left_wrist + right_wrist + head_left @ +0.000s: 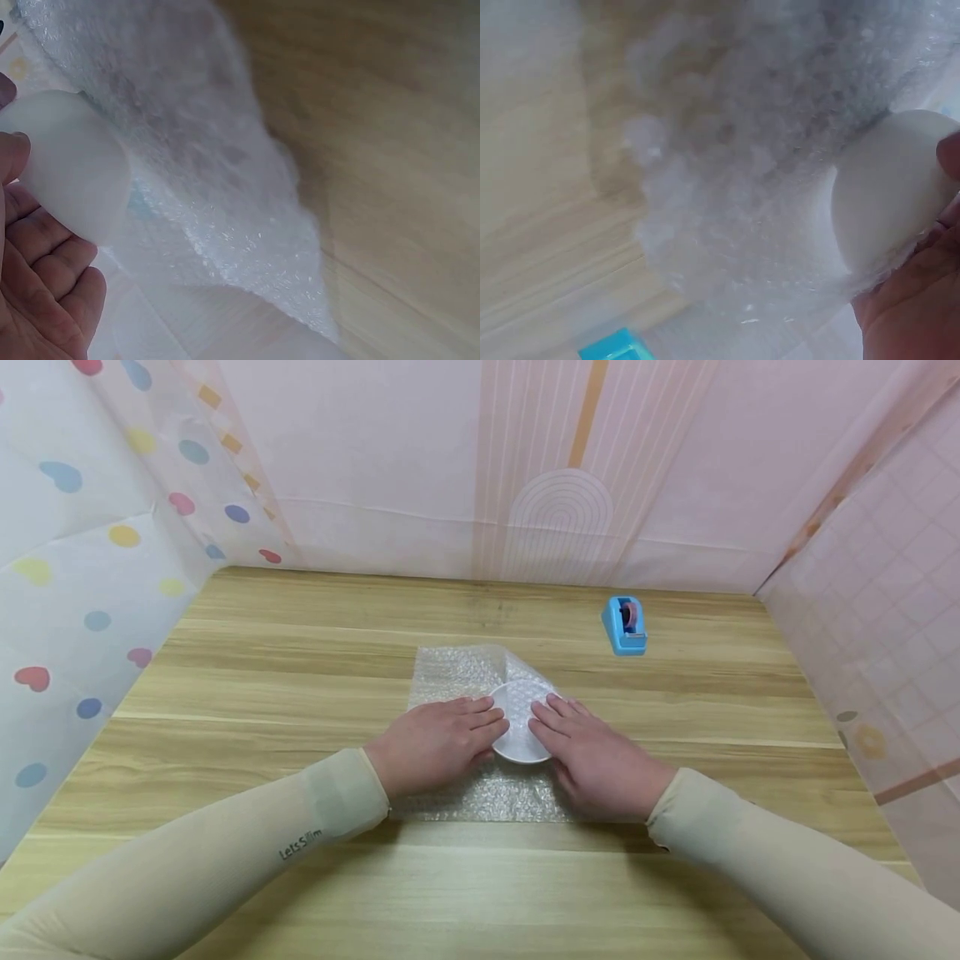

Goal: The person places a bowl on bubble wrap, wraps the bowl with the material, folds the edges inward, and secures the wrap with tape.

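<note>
A small white bowl [517,747] stands on a sheet of clear bubble wrap [495,797]. One corner of the sheet is folded over the bowl's far right side and into it. My left hand [438,743] grips the bowl's left rim, fingertips over the edge; in the left wrist view its thumb is against the bowl's outer wall [75,157]. On the right side, my right hand [600,760] holds the rim with its fingers pressing the folded wrap down inside. The right wrist view has a thumb on the bowl's smooth outside [889,187].
A blue tape dispenser [626,631] with a pink roll stands at the back right of the wooden table [300,652]. Patterned sheets hang as walls [375,468] along the back and both sides.
</note>
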`<state>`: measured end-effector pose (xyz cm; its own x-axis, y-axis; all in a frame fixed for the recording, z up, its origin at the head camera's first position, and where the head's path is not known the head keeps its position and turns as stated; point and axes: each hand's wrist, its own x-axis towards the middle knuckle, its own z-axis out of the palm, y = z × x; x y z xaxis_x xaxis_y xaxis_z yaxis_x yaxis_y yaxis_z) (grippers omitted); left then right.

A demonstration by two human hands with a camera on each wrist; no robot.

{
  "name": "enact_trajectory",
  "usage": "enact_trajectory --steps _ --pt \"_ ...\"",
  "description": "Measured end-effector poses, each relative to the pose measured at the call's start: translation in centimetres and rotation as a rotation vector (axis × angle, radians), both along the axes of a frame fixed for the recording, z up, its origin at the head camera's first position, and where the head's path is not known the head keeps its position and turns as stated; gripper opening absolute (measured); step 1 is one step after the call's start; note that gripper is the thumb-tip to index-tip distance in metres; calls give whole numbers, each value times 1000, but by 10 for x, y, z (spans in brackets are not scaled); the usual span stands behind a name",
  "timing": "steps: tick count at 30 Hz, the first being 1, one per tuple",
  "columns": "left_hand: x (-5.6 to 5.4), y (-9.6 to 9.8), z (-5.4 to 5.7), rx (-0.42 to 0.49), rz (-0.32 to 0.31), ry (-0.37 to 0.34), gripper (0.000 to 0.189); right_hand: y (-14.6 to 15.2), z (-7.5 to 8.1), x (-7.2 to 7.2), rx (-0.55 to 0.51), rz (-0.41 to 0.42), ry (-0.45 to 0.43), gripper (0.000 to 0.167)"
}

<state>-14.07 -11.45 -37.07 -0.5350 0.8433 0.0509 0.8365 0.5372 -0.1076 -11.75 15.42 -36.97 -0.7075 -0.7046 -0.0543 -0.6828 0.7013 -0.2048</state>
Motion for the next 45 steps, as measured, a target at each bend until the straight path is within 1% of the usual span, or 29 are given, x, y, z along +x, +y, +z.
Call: enact_trajectory --steps 4,7,9,12,15,17,19,21,26,28,31,34,38,41,45 --pt "1 0 2 -14 9 -11 48 2 -1 -1 26 29 47 54" --pt "1 0 4 -23 20 -33 50 1 -1 0 41 37 57 55" --pt "1 -1 5 -14 34 -75 54 1 0 0 51 38 60 56" --pt "-3 -4 6 35 83 -167 60 1 0 1 56 42 69 56" --pt "-11 -9 9 109 168 -252 64 1 0 1 54 50 84 56" --pt "-19 -14 10 137 238 -280 65 1 0 0 49 56 98 55" --pt "-29 -20 12 135 310 -294 66 1 0 0 42 60 110 53" --pt "-40 -26 13 108 381 -299 69 1 0 0 37 64 119 51" --pt "-64 -42 13 -11 533 -321 77 1 0 0 42 77 142 49" --pt "-71 -48 13 -43 585 -345 79 1 0 0 49 83 150 49" --pt "-77 -54 13 -66 644 -388 80 1 -1 -1 57 91 154 50" --pt "-78 -56 13 -77 684 -441 80 2 -2 -1 62 93 147 50" --pt "-80 -57 11 -76 698 -481 81 2 -3 -2 61 99 143 49" --pt "-81 -56 8 -73 692 -486 82 2 -3 -2 63 102 142 49" --pt "-82 -55 5 -76 684 -476 81 2 -3 -3 75 100 136 49"
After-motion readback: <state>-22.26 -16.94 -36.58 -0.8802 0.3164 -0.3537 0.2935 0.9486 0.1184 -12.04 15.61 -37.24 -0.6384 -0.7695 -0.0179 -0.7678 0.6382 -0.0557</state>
